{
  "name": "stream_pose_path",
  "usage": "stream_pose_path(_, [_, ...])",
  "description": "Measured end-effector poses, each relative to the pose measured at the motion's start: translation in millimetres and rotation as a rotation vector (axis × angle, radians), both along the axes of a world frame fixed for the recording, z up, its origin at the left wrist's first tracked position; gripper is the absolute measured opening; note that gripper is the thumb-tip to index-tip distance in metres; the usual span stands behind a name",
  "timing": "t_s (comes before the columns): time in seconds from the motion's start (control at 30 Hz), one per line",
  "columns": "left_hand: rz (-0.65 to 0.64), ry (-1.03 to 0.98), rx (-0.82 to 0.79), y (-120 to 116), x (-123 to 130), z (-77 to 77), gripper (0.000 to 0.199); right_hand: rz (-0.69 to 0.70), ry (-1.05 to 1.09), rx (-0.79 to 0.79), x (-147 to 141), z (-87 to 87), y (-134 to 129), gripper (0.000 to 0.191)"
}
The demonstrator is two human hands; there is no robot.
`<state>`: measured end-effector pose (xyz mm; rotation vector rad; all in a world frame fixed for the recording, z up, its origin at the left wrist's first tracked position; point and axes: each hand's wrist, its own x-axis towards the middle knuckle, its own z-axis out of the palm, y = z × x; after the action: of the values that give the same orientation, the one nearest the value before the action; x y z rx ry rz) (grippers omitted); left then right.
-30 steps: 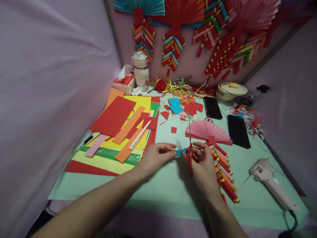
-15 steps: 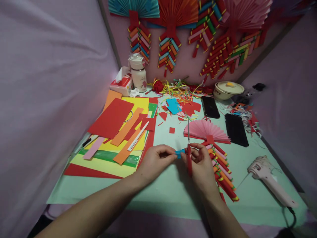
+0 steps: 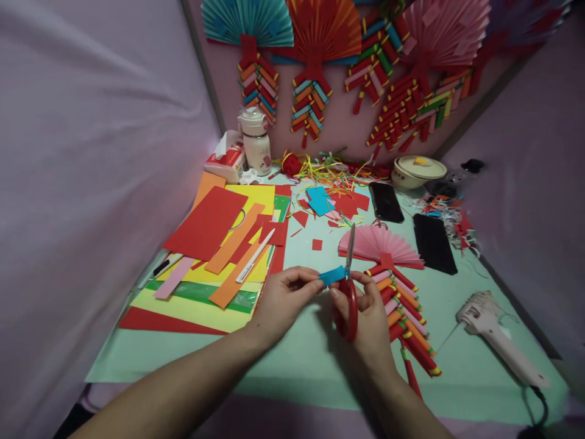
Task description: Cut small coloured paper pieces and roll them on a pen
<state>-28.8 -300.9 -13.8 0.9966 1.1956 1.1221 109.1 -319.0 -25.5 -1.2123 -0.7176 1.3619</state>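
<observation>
A pale green cloth (image 3: 292, 360) covers the table, which stands in a nook: a lilac sheet (image 3: 100, 152) hangs at nine o'clock, another drape (image 3: 525, 201) at three, and a pink wall (image 3: 347, 125) with paper fans (image 3: 249, 24) closes twelve.

Taking the person's hands as the clock's centre, coloured paper (image 3: 205, 222) lies stacked toward ten, with a pen (image 3: 256, 256) on top. A bottle (image 3: 256, 146) stands at eleven beside a tissue pack (image 3: 226, 163). Ribbons (image 3: 326, 167) and scraps spread along twelve, and a lidded bowl (image 3: 418, 174) sits near one.

The blue strip (image 3: 333, 276) is at the centre, above the cloth. The left hand (image 3: 286, 299) pinches its left end between thumb and fingers. The right hand (image 3: 365, 311) grasps red-handled scissors (image 3: 353, 305), blades toward twelve; the strip's other end meets them, though whether they bite it cannot be told.

The table's near edge runs across six, beneath both forearms, with a band of cloth before it. Toward nine, the stack's edge is just beside the left hand. A pink fan (image 3: 379, 244) crowds the right hand from one to four. Farther out, a glue gun (image 3: 503, 341) lies between three and four, near the right-hand edge.
</observation>
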Motion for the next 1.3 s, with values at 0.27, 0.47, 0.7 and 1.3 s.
stream_pose_path(0.27, [-0.024,-0.016,-0.027,-0.6,3.8,-0.2,0.016,-0.088,-0.017,0.008,-2.7,-4.0,1.1,0.057])
stream_pose_path(0.47, [-0.067,-0.01,-0.067,-3.2,7.1,0.4,0.016,-0.095,-0.008,-0.039,-3.6,1.4,1.5,0.057])
stream_pose_path(0.7, [-0.038,-0.154,-0.145,-2.8,7.3,2.4,0.035,-0.082,0.024,-0.016,4.0,-7.6,3.5,0.047])
stream_pose_path(1.3, [-0.367,0.73,0.359,9.1,-13.7,-9.4,0.017,0.156,-0.722,0.225,16.5,-21.0,-3.2,0.034])
